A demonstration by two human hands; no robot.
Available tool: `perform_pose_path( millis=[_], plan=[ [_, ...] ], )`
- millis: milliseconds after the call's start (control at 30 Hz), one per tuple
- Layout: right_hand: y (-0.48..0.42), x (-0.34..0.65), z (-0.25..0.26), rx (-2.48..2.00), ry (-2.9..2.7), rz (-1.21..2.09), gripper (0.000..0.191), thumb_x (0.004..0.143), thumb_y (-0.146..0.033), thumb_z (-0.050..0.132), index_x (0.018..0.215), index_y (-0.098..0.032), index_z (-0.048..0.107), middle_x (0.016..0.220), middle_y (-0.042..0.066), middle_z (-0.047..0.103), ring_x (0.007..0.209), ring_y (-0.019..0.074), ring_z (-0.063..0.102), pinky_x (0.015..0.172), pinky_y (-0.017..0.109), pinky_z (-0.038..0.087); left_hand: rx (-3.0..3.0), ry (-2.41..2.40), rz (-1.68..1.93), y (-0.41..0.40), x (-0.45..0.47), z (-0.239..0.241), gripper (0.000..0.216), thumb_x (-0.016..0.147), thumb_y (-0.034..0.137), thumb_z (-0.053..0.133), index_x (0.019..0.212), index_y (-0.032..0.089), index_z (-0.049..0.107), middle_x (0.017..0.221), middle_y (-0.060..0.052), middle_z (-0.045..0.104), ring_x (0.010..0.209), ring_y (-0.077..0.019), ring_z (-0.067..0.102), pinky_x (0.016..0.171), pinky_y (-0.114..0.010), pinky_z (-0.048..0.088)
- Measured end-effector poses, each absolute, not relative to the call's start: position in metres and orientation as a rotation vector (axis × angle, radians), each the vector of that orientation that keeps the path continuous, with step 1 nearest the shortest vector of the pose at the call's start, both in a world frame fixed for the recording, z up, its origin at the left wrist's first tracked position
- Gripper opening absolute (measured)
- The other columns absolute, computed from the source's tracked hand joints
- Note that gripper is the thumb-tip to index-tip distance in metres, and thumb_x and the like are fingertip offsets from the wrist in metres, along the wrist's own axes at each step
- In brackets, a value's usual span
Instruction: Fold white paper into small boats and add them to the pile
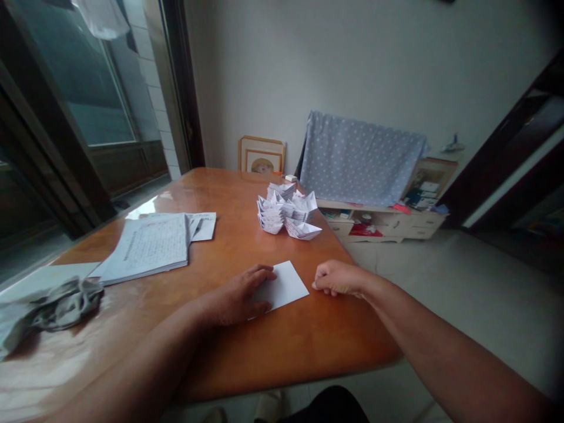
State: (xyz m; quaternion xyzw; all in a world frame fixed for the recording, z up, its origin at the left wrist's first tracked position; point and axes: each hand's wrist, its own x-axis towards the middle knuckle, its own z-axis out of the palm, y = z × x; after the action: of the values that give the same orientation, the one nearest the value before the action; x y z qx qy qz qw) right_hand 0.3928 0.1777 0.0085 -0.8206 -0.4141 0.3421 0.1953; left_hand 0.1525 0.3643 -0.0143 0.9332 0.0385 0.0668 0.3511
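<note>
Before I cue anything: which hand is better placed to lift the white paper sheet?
Left, probably: the left hand lies on the near end of the white paper sheet, while the right hand sits in a loose fist on the wooden table, just off the sheet.

Pale blue cloth point(361, 160) with white dots, orange-brown tabletop point(304, 341), white paper sheet point(286, 286)

Paper point(286, 286) partly under left hand point(233, 296), handwriting point(145, 247) too small to read

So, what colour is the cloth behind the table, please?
The cloth is pale blue with white dots, in the head view.
</note>
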Motion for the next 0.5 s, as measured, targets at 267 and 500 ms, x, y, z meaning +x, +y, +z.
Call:
perform_pose_path(
  millis=[267, 500],
  plan=[
    [0.214, 0.374, 0.023, -1.984, -1.270, 0.931, 0.021, 0.087, -0.035, 0.062, 0.077, -0.017, 0.062, 0.063, -0.002, 0.062, 0.053, 0.0099, 0.053, 0.051, 0.021, 0.040, 2.463, 0.135, 0.146, 0.358, 0.151, -0.008, 0.083, 0.074, 0.060, 0.077, 0.144, 0.024, 0.049, 0.155, -0.015, 0.042, 0.135, -0.0356, 0.050, 0.112, -0.049, 0.044],
    [0.246, 0.368, -0.002, -1.897, -1.349, 0.570, 0.023, 0.095, -0.035, 0.052, 0.087, -0.017, 0.063, 0.077, 0.001, 0.066, 0.070, 0.0131, 0.059, 0.063, 0.023, 0.044, 2.456, 0.125, 0.189, 0.355, 0.149, -0.007, 0.076, 0.078, 0.052, 0.077, 0.144, 0.029, 0.047, 0.155, -0.012, 0.043, 0.134, -0.0325, 0.051, 0.112, -0.046, 0.045]
  ],
)
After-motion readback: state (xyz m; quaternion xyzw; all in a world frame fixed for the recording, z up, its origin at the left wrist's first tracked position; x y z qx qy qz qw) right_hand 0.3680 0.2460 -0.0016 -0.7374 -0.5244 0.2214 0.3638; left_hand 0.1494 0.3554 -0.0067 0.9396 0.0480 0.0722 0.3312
